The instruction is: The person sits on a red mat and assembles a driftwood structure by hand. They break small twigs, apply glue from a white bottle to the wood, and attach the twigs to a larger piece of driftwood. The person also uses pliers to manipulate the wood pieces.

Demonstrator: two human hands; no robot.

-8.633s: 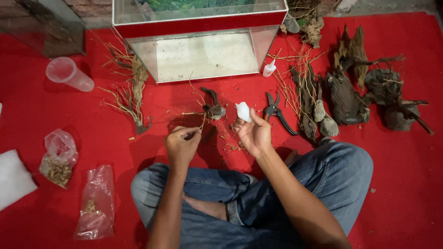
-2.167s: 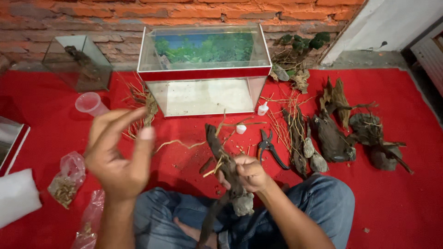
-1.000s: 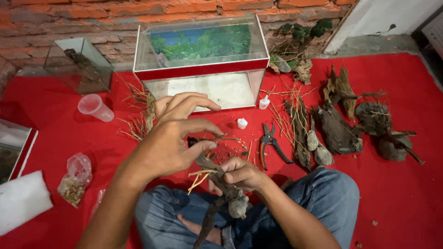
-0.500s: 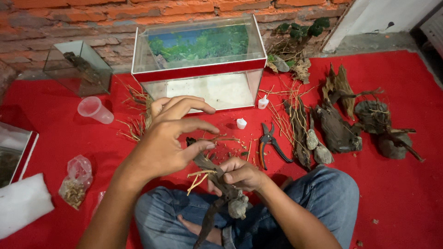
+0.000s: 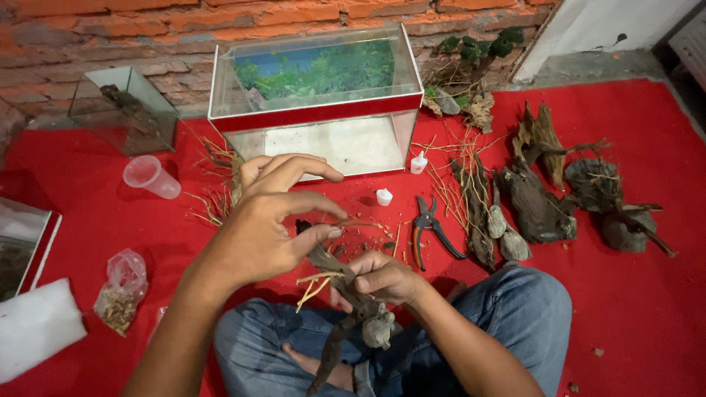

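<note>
Red mat (image 5: 647, 316) under all, plastic cup (image 5: 151, 176) at left, left hand (image 5: 268, 224) pinching a thin root (image 5: 364, 223), right hand (image 5: 379, 278) clenched around dark driftwood (image 5: 334, 345) above the lap, pruning shears (image 5: 426, 231) at right.

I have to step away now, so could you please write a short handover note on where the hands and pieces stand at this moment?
Right hand: closed around the dark driftwood piece, held over the lap, with a grey stone at its lower part.
Left hand: raised above the wood, fingers pinching a thin twig at the top end.
Pale root strands already sit against the wood.
Nearby on the red mat: pruning shears, small white bottle, white cap, more driftwood.
The glass tank holds no wood yet; the loose twigs lie unused.
</note>
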